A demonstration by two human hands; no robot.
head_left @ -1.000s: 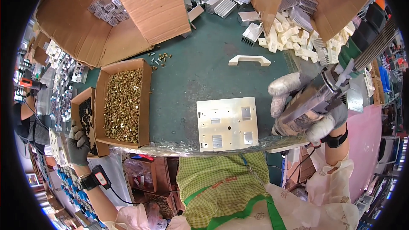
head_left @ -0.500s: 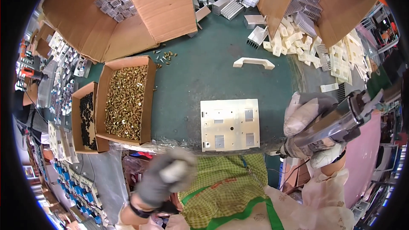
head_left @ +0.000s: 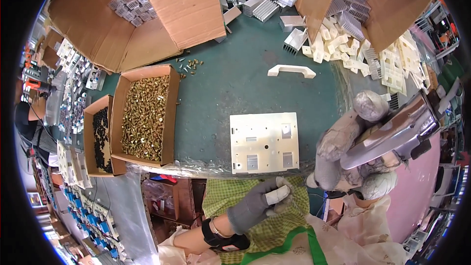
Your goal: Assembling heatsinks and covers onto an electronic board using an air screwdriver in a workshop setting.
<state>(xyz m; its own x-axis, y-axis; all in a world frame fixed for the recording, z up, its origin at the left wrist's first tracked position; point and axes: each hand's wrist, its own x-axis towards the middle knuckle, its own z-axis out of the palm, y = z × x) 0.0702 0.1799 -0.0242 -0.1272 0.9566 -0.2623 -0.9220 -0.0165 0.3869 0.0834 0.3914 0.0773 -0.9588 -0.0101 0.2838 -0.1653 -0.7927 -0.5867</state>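
My right hand (head_left: 338, 142), in a worn grey glove, is wrapped round a powered screwdriver (head_left: 392, 135) with a shiny metal body. The tool lies slanted, its front end toward my left hand. Over my lap, just below the table edge, my left hand (head_left: 265, 199) is gloved in grey with a white-covered fingertip. Its fingers are pinched near the tool's tip; whatever they hold is too small to make out. On the table in front of me lies a flat cream plate (head_left: 265, 132) with holes and metal-coloured rectangles. Beyond it rests a cream handle (head_left: 291, 71).
Brass-coloured screws fill a cardboard box (head_left: 170, 118) at the left, beside a smaller box (head_left: 88, 132) of black screws. Several loose screws (head_left: 191, 65) lie behind. Large cartons with metal heat sinks (head_left: 265, 7) stand at the back; cream handles (head_left: 338, 44) are heaped back right.
My left hand has swung rightward and now has its fingers together near the tool's tip. My right hand has shifted slightly, turning the screwdriver. The plate and handle stay put.
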